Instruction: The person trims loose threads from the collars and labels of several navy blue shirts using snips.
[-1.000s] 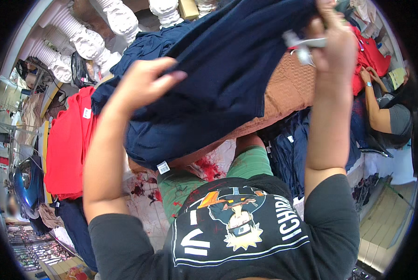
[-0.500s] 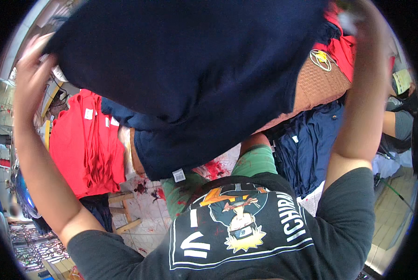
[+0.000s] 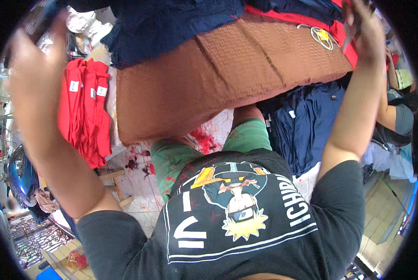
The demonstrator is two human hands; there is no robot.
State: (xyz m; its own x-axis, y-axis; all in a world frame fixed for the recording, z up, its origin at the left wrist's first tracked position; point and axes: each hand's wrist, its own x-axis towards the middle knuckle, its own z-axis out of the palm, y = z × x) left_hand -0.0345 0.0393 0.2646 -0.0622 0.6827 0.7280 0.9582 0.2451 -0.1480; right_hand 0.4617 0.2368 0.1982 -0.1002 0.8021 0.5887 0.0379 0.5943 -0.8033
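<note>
My left hand [image 3: 38,56] is raised at the upper left, smeared by motion; a dark blur lies by its fingers, and its hold cannot be made out. At the upper right, my right hand [image 3: 366,35] is raised with its fingers curled in; what they hold, if anything, is hidden. Between the hands, a navy garment [image 3: 171,35] lies across the far part of a brown textured cover [image 3: 171,98], running out past the top edge. Red cloth [image 3: 283,17] shows beside it, under more navy cloth [image 3: 302,7].
Folded red garments with white tags [image 3: 85,116] hang at the left. A navy garment pile [image 3: 302,126] lies right of my knees. A pale cord with a yellow piece [image 3: 323,37] rests on the cover's far right. Another person's arm [image 3: 390,112] shows at the right edge.
The large navy garment that hung spread before me has moved up and away, uncovering the brown cover. My left hand has shifted slightly inward; both arms stay raised.
</note>
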